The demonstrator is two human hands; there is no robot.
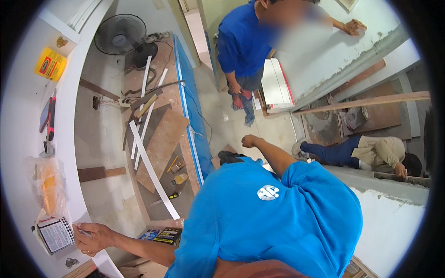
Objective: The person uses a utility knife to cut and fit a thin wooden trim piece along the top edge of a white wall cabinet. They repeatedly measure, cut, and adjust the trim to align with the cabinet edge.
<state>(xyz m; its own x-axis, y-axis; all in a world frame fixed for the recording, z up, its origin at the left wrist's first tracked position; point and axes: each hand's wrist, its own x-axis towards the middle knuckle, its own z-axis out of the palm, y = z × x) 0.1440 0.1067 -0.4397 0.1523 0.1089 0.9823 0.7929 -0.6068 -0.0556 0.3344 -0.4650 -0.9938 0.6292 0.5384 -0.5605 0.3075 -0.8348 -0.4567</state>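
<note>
My left hand (94, 239) is at the edge of a white shelf (78, 192), with thumb and fingers pinched together. A small greyish thing shows between the fingertips, too little of it to name. Right beside that hand stands a container (56, 235) with a white printed label and a checkered edge. An orange item in a clear plastic bag (48, 185) lies farther along the shelf. My right hand (250, 141) hangs out to the right of my blue shirt, its fingers curled into a loose fist, and I see nothing in it.
A yellow tub (51, 64) and a red-and-black tool (51, 123) rest farther up the shelf. White strips (153, 173), a brown board (163, 148) and a fan (119, 39) occupy the worktop. One co-worker (243, 41) stands ahead; another (378, 150) crouches at right.
</note>
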